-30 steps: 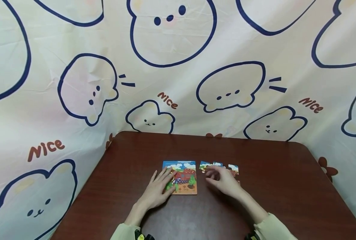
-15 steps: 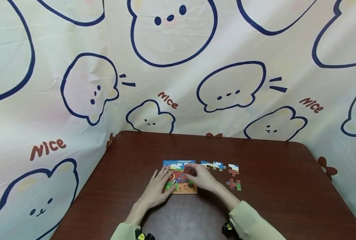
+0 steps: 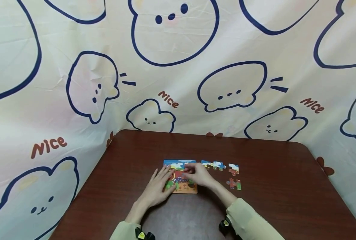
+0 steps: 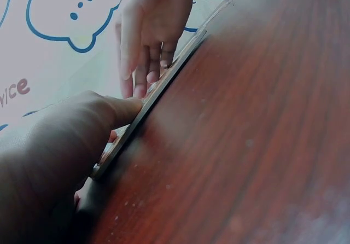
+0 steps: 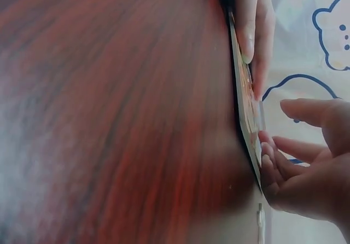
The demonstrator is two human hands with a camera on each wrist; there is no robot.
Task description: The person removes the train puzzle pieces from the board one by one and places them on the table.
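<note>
A colourful picture puzzle board [image 3: 186,188] lies flat on the table, its edge showing in the left wrist view [image 4: 174,73] and the right wrist view [image 5: 241,99]. My left hand [image 3: 155,190] rests on its left part with extended fingers, the thumb [image 4: 128,110] at the near edge. Over the upper right part is my right hand [image 3: 202,176], fingers bent and touching the board. In the right wrist view the right hand [image 5: 314,173] has its thumb apart from the fingers, with no piece visible between them. The picture is partly covered by both hands.
Right of the board lie loose puzzle pieces: two with sky [image 3: 206,164] [image 3: 218,165], a sky-and-red one [image 3: 233,169] and a red-and-green one [image 3: 234,184]. A patterned cloth [image 3: 183,80] hangs behind the brown table [image 3: 273,186].
My right hand has moved left from the loose pieces to the board's upper right part, uncovering the pieces. My left hand has stayed on the board.
</note>
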